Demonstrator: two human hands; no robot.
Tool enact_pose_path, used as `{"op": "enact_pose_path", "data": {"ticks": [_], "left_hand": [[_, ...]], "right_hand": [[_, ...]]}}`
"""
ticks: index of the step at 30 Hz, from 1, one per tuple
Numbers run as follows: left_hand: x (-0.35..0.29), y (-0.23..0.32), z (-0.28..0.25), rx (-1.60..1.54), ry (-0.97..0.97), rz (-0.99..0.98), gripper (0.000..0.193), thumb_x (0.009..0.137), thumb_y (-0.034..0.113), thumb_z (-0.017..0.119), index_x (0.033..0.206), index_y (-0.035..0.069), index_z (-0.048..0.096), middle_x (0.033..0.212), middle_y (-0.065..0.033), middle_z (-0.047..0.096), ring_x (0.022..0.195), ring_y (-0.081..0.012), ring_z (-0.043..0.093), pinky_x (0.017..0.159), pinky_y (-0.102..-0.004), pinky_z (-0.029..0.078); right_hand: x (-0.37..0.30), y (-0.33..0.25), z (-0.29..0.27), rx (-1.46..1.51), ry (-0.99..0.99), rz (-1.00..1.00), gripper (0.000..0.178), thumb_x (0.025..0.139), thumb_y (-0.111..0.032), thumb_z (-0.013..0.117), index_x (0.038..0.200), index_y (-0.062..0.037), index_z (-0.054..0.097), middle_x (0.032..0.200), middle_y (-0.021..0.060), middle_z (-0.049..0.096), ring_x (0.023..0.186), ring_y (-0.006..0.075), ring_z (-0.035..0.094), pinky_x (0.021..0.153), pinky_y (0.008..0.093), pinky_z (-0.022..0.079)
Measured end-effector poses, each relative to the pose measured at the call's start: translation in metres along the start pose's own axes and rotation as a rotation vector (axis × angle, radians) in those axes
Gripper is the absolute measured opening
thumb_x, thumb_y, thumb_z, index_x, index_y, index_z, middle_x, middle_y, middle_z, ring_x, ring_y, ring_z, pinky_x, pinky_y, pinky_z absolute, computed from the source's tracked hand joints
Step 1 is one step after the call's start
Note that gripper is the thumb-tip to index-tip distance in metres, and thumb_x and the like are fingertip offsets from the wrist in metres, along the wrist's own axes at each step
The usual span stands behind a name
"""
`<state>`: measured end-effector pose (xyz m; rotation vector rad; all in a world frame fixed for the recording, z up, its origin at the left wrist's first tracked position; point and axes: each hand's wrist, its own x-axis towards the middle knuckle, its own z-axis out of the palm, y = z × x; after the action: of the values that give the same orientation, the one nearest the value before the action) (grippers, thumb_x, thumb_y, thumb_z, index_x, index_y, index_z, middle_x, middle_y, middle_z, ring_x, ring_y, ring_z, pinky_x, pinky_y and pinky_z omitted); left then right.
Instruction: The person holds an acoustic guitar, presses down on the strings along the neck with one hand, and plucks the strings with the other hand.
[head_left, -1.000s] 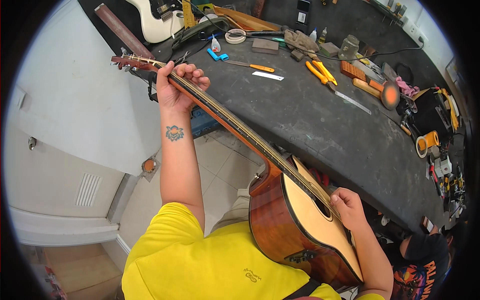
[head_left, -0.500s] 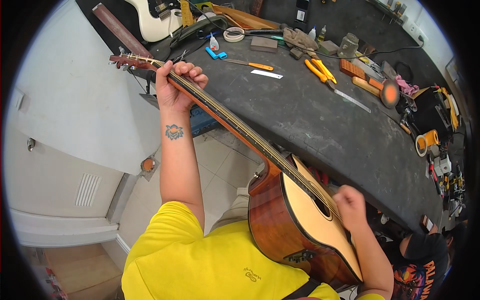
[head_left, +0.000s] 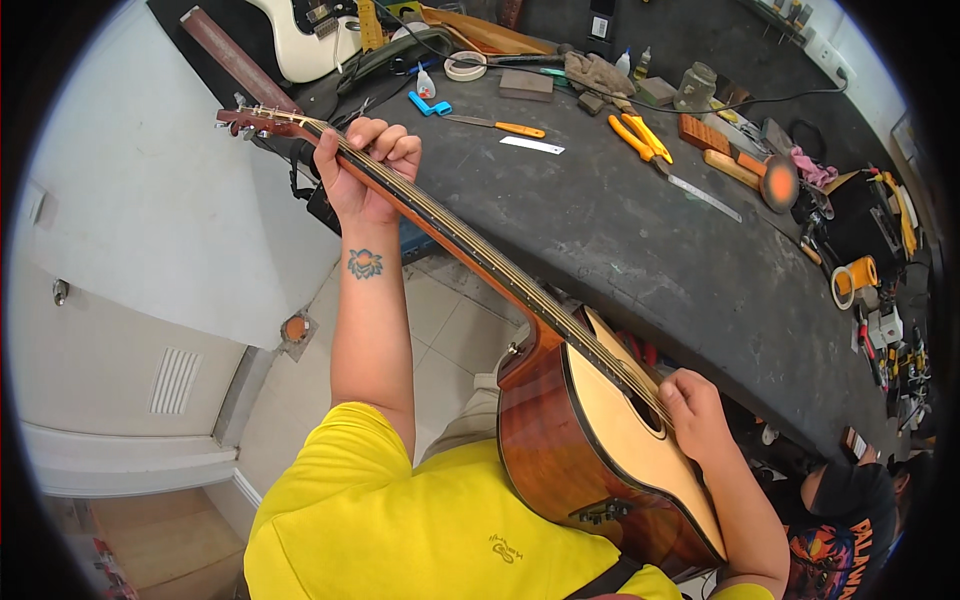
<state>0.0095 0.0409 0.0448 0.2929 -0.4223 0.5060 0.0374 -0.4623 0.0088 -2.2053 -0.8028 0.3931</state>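
Observation:
An acoustic guitar [head_left: 612,395] with a pale top and glossy red-brown sides rests against my body, its neck slanting up to the left. Near the headstock [head_left: 262,123], my left hand [head_left: 365,165] wraps the neck, thumb on the near side and fingers curled over the strings. Over the strings beside the sound hole, my right hand [head_left: 692,412] is closed, with the thumb lying along the curled fingers. Whatever those fingers may pinch is hidden.
A dark workbench [head_left: 600,230] runs beyond the guitar. On it lie orange-handled pliers [head_left: 640,138], an orange-handled knife [head_left: 518,130], a metal ruler [head_left: 705,198] and a tape roll [head_left: 465,66]. A white electric guitar [head_left: 300,45] is at the back left. Another person [head_left: 840,520] is at lower right.
My left hand has shifted slightly along the neck toward the guitar body, and its forearm has swung right. My right hand, blurred before, now shows sharply, a little further left over the strings.

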Motion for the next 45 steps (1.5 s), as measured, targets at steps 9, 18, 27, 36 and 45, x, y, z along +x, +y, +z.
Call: {"op": "enact_pose_path", "data": {"ticks": [9,18,27,36,45], "left_hand": [[-0.003,-0.001,0.007,-0.013,0.066,-0.038,0.035,0.084,0.034,0.079,0.076,0.011,0.054,0.073,0.0059,0.056,0.069,-0.0098,0.037,0.07,-0.0287,0.031],[-0.003,-0.003,0.007,-0.009,0.065,-0.039,0.036,0.083,0.036,0.079,0.076,0.011,0.054,0.073,0.0055,0.056,0.069,-0.0098,0.037,0.07,-0.0287,0.03],[-0.003,-0.004,0.002,0.02,0.053,-0.037,0.036,0.084,0.037,0.079,0.074,0.013,0.055,0.072,0.0061,0.059,0.068,-0.0093,0.039,0.07,-0.0289,0.032],[-0.003,-0.001,0.005,0.009,0.047,-0.025,0.037,0.083,0.036,0.081,0.077,0.011,0.054,0.072,0.0057,0.055,0.07,-0.0093,0.038,0.07,-0.0285,0.031],[-0.006,-0.005,0.005,-0.006,0.032,-0.029,0.038,0.085,0.039,0.078,0.077,0.012,0.053,0.072,0.0059,0.056,0.069,-0.0093,0.039,0.07,-0.0285,0.032]], "right_hand": [[0.001,0.006,-0.014,0.148,-0.007,-0.192,0.022,0.096,-0.014,0.068,0.085,0.0035,0.059,0.078,0.0121,0.057,0.072,0.0221,0.054,0.067,0.0342,0.044],[0.001,0.014,0.002,0.116,0.02,0.108,0.027,0.093,-0.012,0.07,0.075,0.0026,0.056,0.069,0.0103,0.054,0.064,0.0212,0.05,0.061,0.0338,0.042],[-0.005,0.019,0.009,0.175,-0.004,-0.125,0.022,0.097,-0.014,0.065,0.083,0.0015,0.057,0.077,0.0107,0.053,0.072,0.0242,0.053,0.068,0.0357,0.045],[-0.002,0.01,-0.002,0.07,-0.001,-0.241,0.025,0.091,-0.011,0.069,0.075,-0.001,0.052,0.07,0.0115,0.051,0.067,0.028,0.05,0.066,0.0383,0.042],[-0.004,0.003,0.009,0.017,0.041,-0.065,0.019,0.092,-0.011,0.065,0.105,0.0005,0.056,0.111,0.0196,0.056,0.098,0.0335,0.056,0.09,0.0402,0.047]]}}
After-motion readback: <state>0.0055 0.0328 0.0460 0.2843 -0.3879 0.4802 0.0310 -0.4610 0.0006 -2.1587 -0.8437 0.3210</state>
